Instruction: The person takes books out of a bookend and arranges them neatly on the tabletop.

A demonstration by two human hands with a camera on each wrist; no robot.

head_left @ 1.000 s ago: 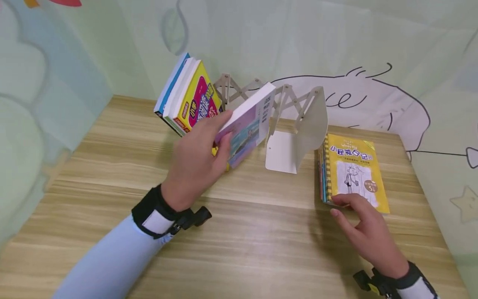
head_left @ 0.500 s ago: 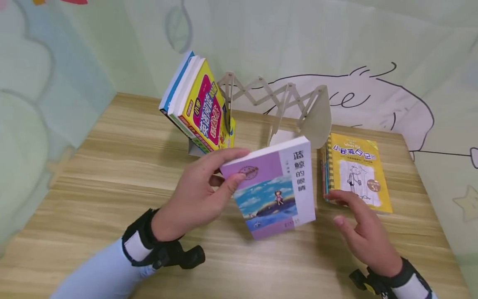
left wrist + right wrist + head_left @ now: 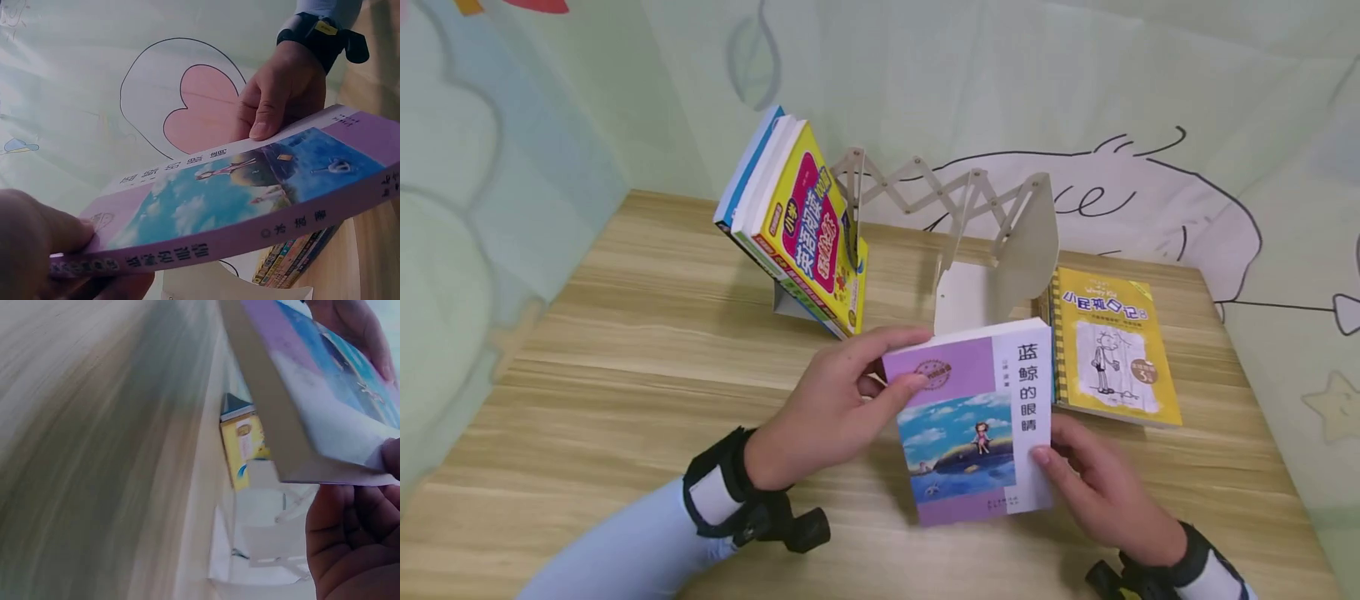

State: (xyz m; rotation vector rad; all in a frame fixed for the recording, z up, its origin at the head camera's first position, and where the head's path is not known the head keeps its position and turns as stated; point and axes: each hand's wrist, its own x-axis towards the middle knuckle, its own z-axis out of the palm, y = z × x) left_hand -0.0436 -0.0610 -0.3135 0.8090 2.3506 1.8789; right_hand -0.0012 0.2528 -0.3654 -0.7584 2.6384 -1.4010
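Observation:
A purple-and-white paperback book (image 3: 958, 433) with a blue sea picture on its cover is held up over the near middle of the table. My left hand (image 3: 831, 404) grips its upper left corner, thumb on the front cover and fingers behind. On the opposite edge, my right hand (image 3: 1101, 492) pinches it with the thumb on the white strip. The left wrist view shows the book's lettered spine (image 3: 206, 250) and the other hand's thumb (image 3: 265, 122) on the cover. Its pale page edges (image 3: 262, 394) face the right wrist camera.
Behind the book stands a beige folding book rack (image 3: 1030, 242) with crisscross bars. Several books, a yellow workbook (image 3: 812, 225) foremost, lean in its left end. To the right lies a stack of books topped by a yellow comic diary (image 3: 1116, 350). A printed cloth (image 3: 880, 75) hangs behind the wooden table (image 3: 647, 367).
My left hand has brought the paperback from beside the leaning books toward the near middle, turning its front cover up. My right hand has moved left from the yellow stack and taken its right edge.

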